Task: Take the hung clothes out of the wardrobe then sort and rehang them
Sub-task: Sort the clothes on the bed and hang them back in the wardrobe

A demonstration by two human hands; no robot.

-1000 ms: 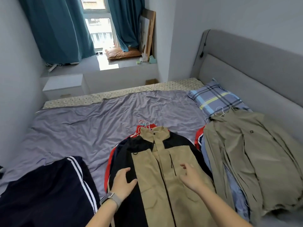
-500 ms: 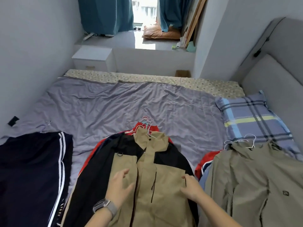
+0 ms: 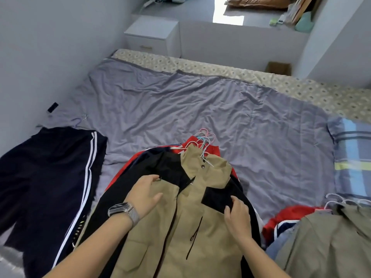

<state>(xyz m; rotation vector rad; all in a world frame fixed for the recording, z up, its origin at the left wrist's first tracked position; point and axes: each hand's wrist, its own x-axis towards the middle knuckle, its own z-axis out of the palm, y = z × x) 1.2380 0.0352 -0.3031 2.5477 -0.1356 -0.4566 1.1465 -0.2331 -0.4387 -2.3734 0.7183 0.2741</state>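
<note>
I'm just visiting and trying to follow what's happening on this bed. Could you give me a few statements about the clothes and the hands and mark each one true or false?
1. Both hands rest on the tan and black jacket. True: the left hand and the right hand both lie on its front.
2. The left wrist wears a watch. True.
3. The dark trousers with white stripes lie right of the jacket. False: they lie to its left.
4. The jacket is the only garment in its pile. False: red and dark garments show beneath it, with several hangers at the top.
5. The plaid pillow covers the olive jacket. False: the pillow lies beyond it.
</note>
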